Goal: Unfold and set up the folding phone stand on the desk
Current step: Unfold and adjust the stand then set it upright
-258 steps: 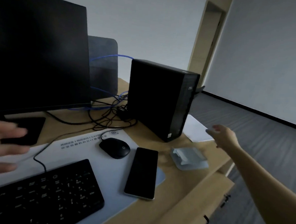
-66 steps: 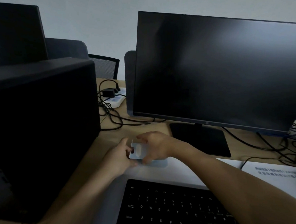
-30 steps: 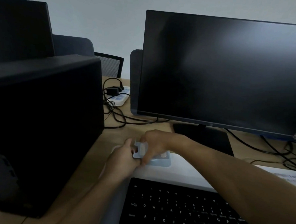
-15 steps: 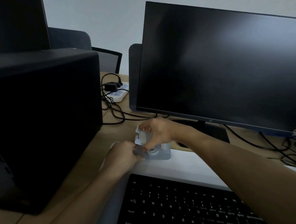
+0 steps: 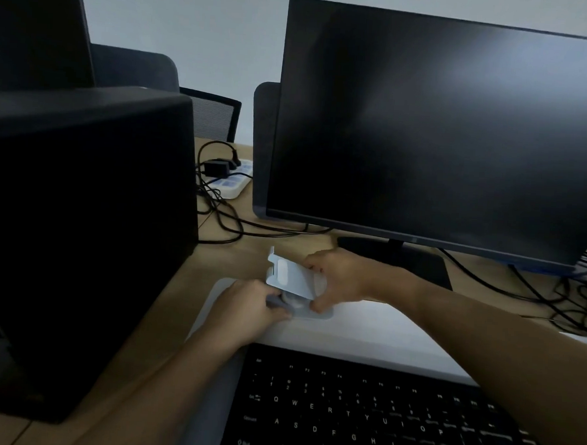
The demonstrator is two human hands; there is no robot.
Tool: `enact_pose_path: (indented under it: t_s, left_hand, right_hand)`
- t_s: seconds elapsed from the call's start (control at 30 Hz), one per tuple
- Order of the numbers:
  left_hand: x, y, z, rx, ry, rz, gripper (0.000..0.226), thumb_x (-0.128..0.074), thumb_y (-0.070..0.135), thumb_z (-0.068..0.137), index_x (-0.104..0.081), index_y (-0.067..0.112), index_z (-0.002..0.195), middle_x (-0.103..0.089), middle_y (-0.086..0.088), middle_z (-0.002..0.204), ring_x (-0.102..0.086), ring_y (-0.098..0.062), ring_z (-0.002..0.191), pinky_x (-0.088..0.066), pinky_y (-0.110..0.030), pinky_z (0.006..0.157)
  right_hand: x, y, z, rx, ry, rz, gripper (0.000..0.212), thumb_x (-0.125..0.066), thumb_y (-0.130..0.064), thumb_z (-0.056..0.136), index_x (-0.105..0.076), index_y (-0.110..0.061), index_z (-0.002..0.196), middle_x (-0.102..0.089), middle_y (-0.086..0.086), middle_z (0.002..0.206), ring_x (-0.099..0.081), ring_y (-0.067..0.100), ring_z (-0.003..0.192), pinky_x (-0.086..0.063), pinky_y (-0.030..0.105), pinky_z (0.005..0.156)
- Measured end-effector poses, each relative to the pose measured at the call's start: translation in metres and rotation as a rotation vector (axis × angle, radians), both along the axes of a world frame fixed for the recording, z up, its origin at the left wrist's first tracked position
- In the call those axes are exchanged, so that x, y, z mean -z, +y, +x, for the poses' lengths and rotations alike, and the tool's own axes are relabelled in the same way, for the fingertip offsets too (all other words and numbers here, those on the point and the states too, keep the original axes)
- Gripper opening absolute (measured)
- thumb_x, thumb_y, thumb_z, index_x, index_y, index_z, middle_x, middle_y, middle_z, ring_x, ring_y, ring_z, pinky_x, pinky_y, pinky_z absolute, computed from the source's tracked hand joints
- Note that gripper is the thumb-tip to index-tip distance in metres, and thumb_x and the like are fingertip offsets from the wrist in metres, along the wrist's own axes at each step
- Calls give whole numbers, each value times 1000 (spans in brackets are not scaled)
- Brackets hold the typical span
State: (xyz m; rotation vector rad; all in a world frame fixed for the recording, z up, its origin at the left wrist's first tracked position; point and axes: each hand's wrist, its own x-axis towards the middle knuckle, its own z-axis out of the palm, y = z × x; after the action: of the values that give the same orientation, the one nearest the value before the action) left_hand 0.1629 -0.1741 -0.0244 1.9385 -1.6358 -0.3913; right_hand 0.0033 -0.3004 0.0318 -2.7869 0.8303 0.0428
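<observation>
The pale grey folding phone stand (image 5: 289, 280) sits at the far edge of the white desk mat (image 5: 364, 331), in front of the monitor. Its back plate is raised and tilted, above a flat base. My left hand (image 5: 246, 308) grips the base's left end and holds it down. My right hand (image 5: 340, 279) holds the right edge of the raised plate, thumb low near the hinge. The hinge and part of the base are hidden by my fingers.
A black computer tower (image 5: 80, 238) stands close on the left. The dark monitor (image 5: 436, 127) and its foot (image 5: 395, 258) stand just behind the stand. A black keyboard (image 5: 377, 414) lies near me. Cables and a power strip (image 5: 233, 181) lie behind.
The stand's back plate has swung up from nearly flat to a steep tilt under my right hand. My left hand stays on the base. Much earlier the stand lay folded at the desk's right.
</observation>
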Motion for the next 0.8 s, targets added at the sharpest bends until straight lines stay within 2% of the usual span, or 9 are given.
enact_pose_path:
  t_s: [0.23, 0.37, 0.43, 0.5, 0.57, 0.67, 0.8]
  left_hand:
    - [3, 0, 2, 21, 0, 29, 24, -68, 39, 75, -71, 29, 96, -73, 7, 95, -64, -15, 93, -52, -35, 80]
    - [4, 3, 8, 26, 24, -40, 35, -71, 50, 70, -67, 43, 104, -69, 16, 102, -61, -7, 95, -43, -23, 70]
    - [4, 3, 9, 16, 11, -62, 42, -71, 55, 68, -63, 45, 108, -69, 16, 109, -61, -9, 100, -46, -27, 77]
    - [4, 1, 9, -21, -2, -50, 48, -70, 59, 64, -64, 40, 109, -69, 14, 108, -62, -12, 101, -49, -34, 85]
    - [5, -1, 9, -49, -36, -36, 54, -69, 62, 62, -65, 35, 109, -70, 12, 107, -62, -13, 103, -48, -36, 87]
    - [6, -2, 10, -39, -38, -40, 58, -66, 64, 63, -64, 35, 113, -69, 13, 109, -60, -12, 107, -47, -36, 91]
    - [6, 1, 11, 8, -29, -69, 54, -66, 60, 67, -62, 40, 117, -66, 17, 117, -57, -11, 111, -47, -38, 93]
  right_hand:
    - [-20, -10, 1, -45, 93, -78, 69, -74, -46, 62, -56, -30, 127, -58, -10, 105, -54, 14, 93, -46, 26, 69]
    - [-31, -8, 8, -35, 190, -104, 69, -75, -44, 64, -54, -31, 128, -56, -10, 105, -54, 18, 97, -48, 32, 75]
    - [-36, -6, 11, -24, 217, -107, 71, -78, -40, 65, -52, -29, 131, -52, -11, 104, -53, 18, 97, -42, 27, 69]
    - [-41, -4, 14, -9, 239, -128, 74, -79, -40, 65, -52, -28, 132, -51, -11, 102, -52, 16, 93, -37, 23, 62]
    - [-46, -2, 15, -13, 264, -163, 71, -78, -41, 64, -54, -28, 130, -51, -10, 99, -51, 15, 89, -35, 23, 59]
    - [-50, -1, 16, -35, 295, -197, 66, -76, -41, 64, -56, -26, 125, -51, -9, 96, -52, 17, 87, -39, 27, 61]
    - [-52, 0, 16, -30, 318, -195, 71, -76, -42, 64, -54, -27, 130, -52, -9, 101, -53, 17, 93, -46, 30, 71]
